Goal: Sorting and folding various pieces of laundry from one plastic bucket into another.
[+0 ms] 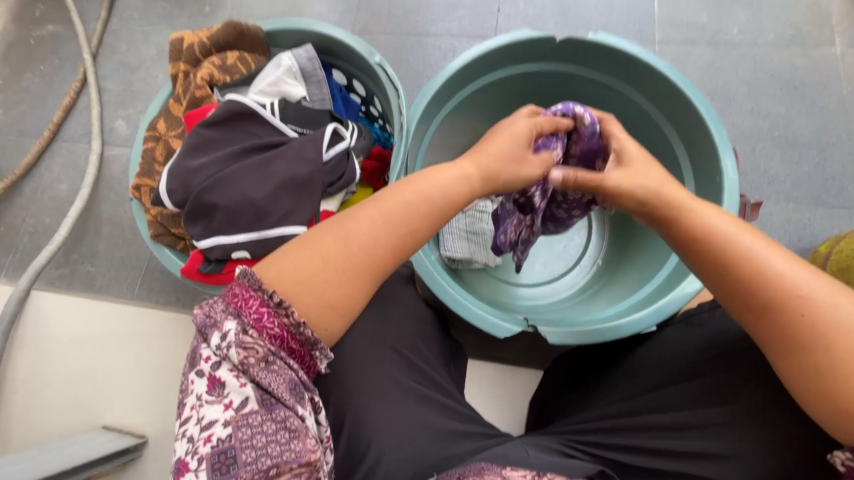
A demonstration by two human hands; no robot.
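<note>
A purple patterned cloth (542, 211) hangs bunched over a teal plastic basin (700, 268). My left hand (509, 153) grips its upper left part, and my right hand (623, 171) grips it from the right, both held above the basin's middle. A small grey checked cloth (467, 237) lies against the basin's near left wall. The basin's rim is cracked at the front and back.
A second teal basin (376, 73) to the left is heaped with clothes: a black garment with white trim (249, 177), an orange-brown patterned cloth (201, 62), red and blue pieces. A grey hose (63, 218) runs along the tiled floor at left. A greenish round object (852, 257) sits at the right edge.
</note>
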